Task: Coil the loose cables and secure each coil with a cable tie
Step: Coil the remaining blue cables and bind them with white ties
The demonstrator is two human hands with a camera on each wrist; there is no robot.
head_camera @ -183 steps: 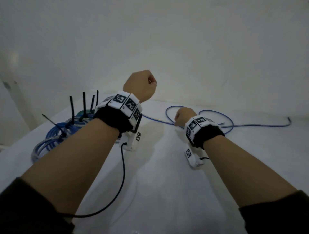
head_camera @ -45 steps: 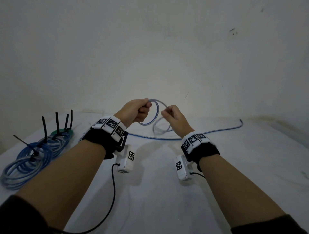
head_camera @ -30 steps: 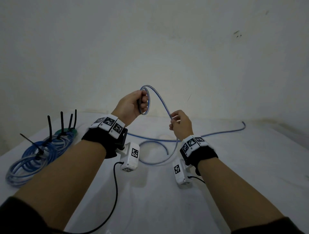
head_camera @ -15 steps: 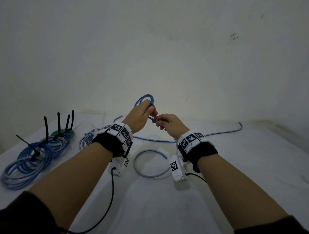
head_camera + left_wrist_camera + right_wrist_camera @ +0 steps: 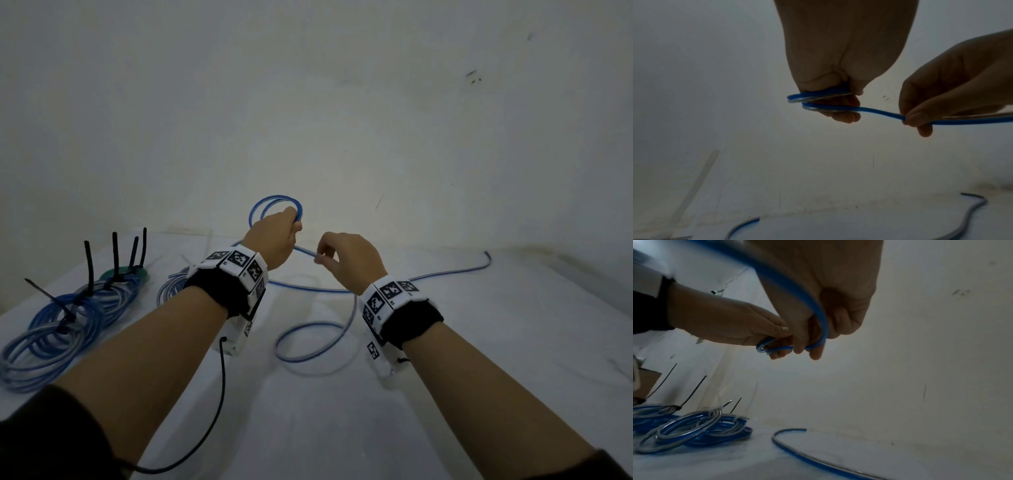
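The left hand (image 5: 274, 236) is raised above the table (image 5: 479, 342), its fingers (image 5: 846, 116) curled tight round two small loops of the blue cable (image 5: 308, 253); the loops stand up above the knuckles in the head view and stick out to the side of the fist in the left wrist view. From under those fingers the cable runs a short way across to the right hand (image 5: 349, 260), just beside the left, where thumb and forefinger pinch it narrowly while the other fingers are curled in behind. Past that pinch the cable drops below the right wrist, lies in one slack ring on the table beneath both hands, and trails off well beyond the fingertips to its far end near the wall (image 5: 342, 102). Well left of the left hand lie finished coils (image 5: 68, 325), each bound with a black tie (image 5: 89, 263) whose tail sticks up.
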